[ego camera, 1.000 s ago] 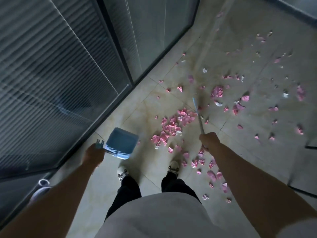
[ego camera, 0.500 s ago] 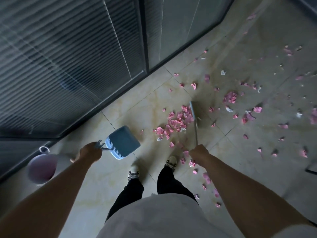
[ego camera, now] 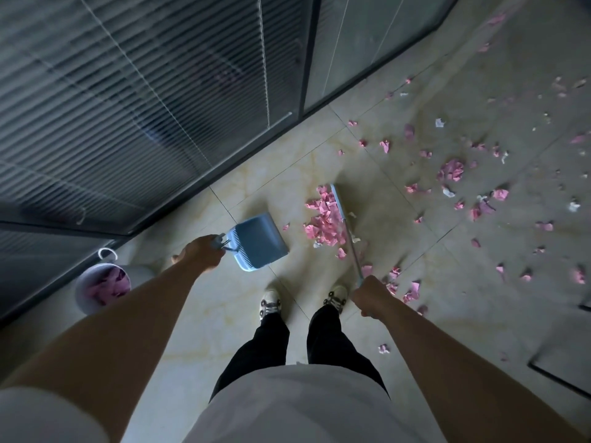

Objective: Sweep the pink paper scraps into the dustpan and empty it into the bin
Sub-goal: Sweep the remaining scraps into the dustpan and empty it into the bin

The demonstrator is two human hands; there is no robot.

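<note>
My left hand [ego camera: 201, 254] grips the handle of a blue dustpan [ego camera: 258, 240] that sits on the tiled floor just ahead of my feet. My right hand [ego camera: 371, 295] is closed around the thin handle of a broom [ego camera: 339, 207], whose blue head stands against the right side of a heap of pink paper scraps [ego camera: 323, 220]. That heap lies a short way right of the dustpan's mouth. More pink scraps [ego camera: 451, 170] are strewn over the floor to the right and beside my right foot.
A small round white bin [ego camera: 83, 294] with pink paper inside stands at the left against the glass wall [ego camera: 134, 100] with blinds. My two shoes [ego camera: 270, 304] are planted behind the dustpan. A dark frame edge [ego camera: 559, 375] lies low at the right.
The broom head has pushed the scrap heap leftward, closer to the dustpan. The view has swung left, bringing the bin into sight. The dustpan stays in my left hand.
</note>
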